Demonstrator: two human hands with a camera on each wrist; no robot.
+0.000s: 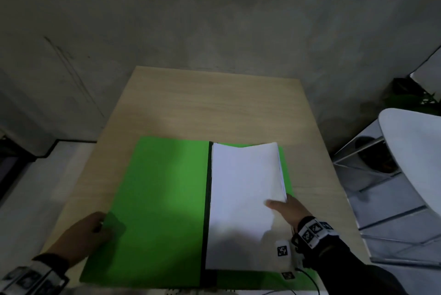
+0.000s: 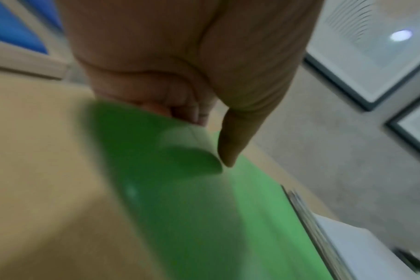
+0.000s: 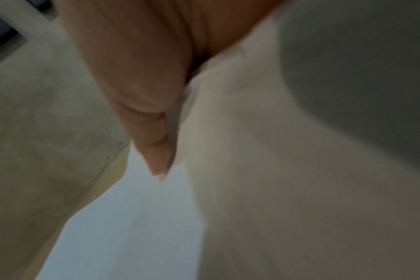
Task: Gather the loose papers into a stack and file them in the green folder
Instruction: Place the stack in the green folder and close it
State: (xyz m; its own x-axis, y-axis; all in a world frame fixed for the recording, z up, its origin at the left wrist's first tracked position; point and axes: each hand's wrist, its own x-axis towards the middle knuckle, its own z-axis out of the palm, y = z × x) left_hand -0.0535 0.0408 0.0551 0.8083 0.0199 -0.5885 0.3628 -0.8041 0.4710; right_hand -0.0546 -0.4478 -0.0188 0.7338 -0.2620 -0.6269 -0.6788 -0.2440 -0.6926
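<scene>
The green folder [image 1: 162,199] lies open on the wooden table [image 1: 210,104], with a black spine down its middle. A stack of white papers [image 1: 243,187] lies on its right half, the far right corner curling up. My right hand [image 1: 284,206] pinches the stack's right edge, thumb on top; in the right wrist view the thumb [image 3: 156,147] presses against the paper stack [image 3: 137,217]. My left hand [image 1: 95,225] grips the left cover's outer edge. In the left wrist view the fingers [image 2: 187,113] curl under the green folder [image 2: 192,208] and the thumb tip touches its top.
A white chair [image 1: 410,151] stands close to the table's right side, with a green plant [image 1: 405,101] behind it. A grey wall runs behind the table. A thin black cable [image 1: 312,280] trails from my right wrist over the folder's near right corner.
</scene>
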